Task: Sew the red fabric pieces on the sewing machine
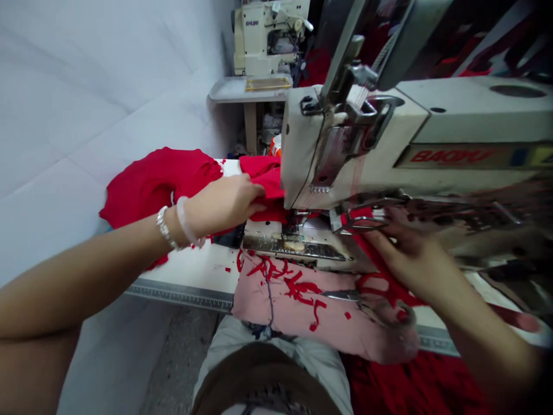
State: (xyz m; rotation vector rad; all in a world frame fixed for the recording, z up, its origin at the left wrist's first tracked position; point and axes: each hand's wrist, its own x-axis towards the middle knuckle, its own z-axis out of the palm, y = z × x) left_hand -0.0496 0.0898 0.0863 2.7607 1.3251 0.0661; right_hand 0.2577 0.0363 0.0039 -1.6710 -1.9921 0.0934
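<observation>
Left hand (228, 199) is down on the red cloth (263, 184), fingers closed together on a fold right beside the sewing machine (345, 144), with a silver bracelet (164, 227) and a white bangle (185, 222) on that wrist. Right hand (410, 262) sits over the cloth just by the presser foot (358, 219), fingers fairly spread, but it's blurry, so I can't tell if it's actually gripping anything. The red cloth runs under the machine and bunches up in a big heap on the table to the left.

Closest to the camera there's a pink cloth (294, 305) across the lap, over light trousers (268, 346), with scissors (345, 295) and red thread scraps (294, 282) lying on it. More red cloth (415, 380) sits low on the right. The white table (203, 271) has a ruler strip (181, 297) along its edge, with a bare concrete floor (181, 363) below. The machine head blocks most of the upper right. Further back, a second sewing machine (268, 37) stands on a small table (246, 89), next to a white wall sheet (86, 115).
</observation>
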